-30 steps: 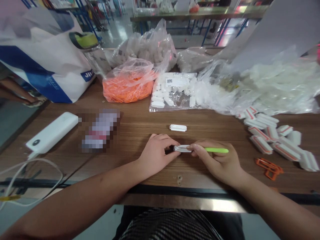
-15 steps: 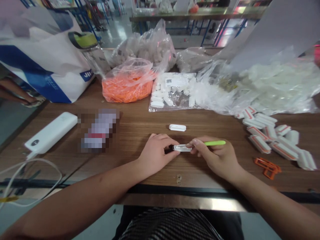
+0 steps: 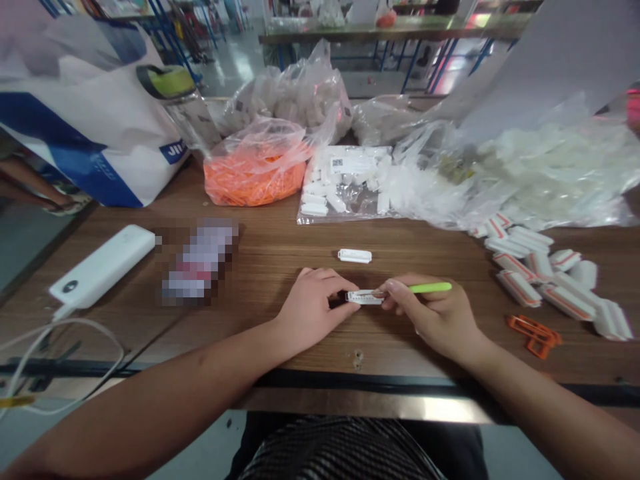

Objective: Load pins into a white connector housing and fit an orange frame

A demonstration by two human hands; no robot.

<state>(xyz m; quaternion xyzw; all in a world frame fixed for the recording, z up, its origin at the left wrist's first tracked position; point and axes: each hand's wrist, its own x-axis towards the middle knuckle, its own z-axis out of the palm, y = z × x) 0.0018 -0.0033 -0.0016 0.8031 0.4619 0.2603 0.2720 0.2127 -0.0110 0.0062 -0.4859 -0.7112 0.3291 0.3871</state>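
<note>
My left hand [image 3: 313,308] pinches a small white plastic part [image 3: 364,297] at its left end, just above the wooden tabletop [image 3: 280,267]. My right hand [image 3: 427,313] holds a slim tool with a lime-green handle [image 3: 430,287], and its thin end reaches the top of the white part. The right fingertips also touch that part's right end. Its dark left end sits partly behind my left fingers. A matching white part [image 3: 355,256] lies on the table just beyond my hands.
Beyond my hands stand a clear bag of orange pieces [image 3: 255,177] and a clear bag of white parts [image 3: 345,183]. White parts with orange stripes [image 3: 540,283] and orange plastic frames [image 3: 534,335] lie right. A white power bank [image 3: 103,265] and a pixelated object [image 3: 197,262] lie left.
The green handle has swung up from level to slanting up at its right end, and my right hand has shifted slightly upward. The white part remains between my hands.
</note>
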